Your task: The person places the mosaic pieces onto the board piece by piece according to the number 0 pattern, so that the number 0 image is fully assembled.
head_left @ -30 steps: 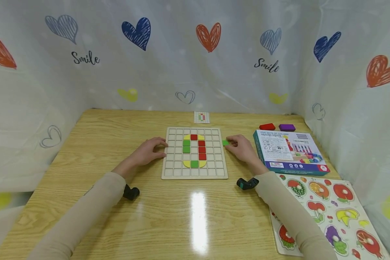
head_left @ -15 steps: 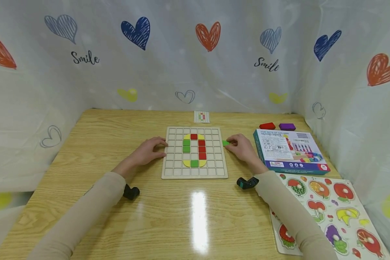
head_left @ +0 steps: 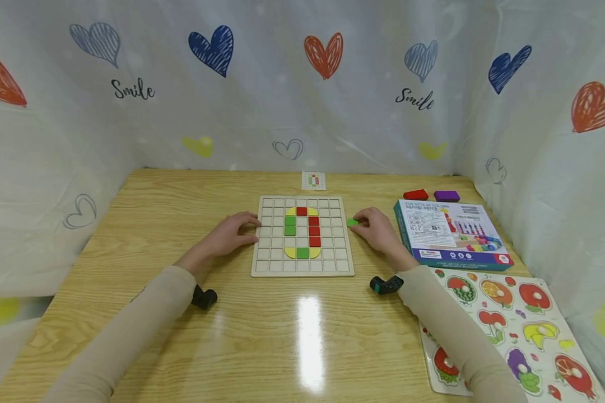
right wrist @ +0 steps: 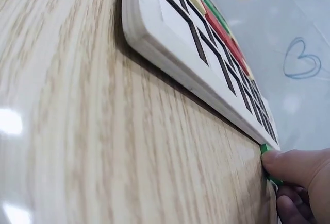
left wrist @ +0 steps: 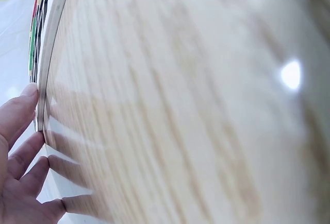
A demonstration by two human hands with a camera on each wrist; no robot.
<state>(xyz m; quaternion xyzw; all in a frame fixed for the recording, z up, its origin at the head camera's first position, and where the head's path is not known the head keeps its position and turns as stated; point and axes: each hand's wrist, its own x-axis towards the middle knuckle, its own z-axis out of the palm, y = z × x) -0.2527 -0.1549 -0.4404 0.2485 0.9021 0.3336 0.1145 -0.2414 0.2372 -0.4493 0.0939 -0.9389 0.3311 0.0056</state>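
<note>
A square wooden grid board (head_left: 302, 275) lies flat on the table. In its middle, red squares (head_left: 314, 231), green squares (head_left: 289, 230) and yellow rounded corner pieces (head_left: 289, 253) form an upright ring with a gap on the left side. At the board's left edge rests my left hand (head_left: 228, 233), thumb and fingers spread and touching the rim; the left wrist view shows the thumb (left wrist: 23, 100) against that edge. Just off the right edge, my right hand (head_left: 378, 230) pinches a green tile (head_left: 352, 223) between thumb and fingers. The right wrist view shows this tile (right wrist: 265, 149) close beside the board's rim.
Behind the board lies a small pattern card (head_left: 313, 181). To the right are a toy box (head_left: 448, 232), a red block (head_left: 415, 195) and a purple block (head_left: 446, 196). A fruit puzzle board (head_left: 504, 308) lies partly under my right forearm. A printed curtain (head_left: 262, 112) surrounds the table.
The green tile has turned slightly in my right fingers and sits a touch farther from the board's edge. My left hand and the board stay where they were.
</note>
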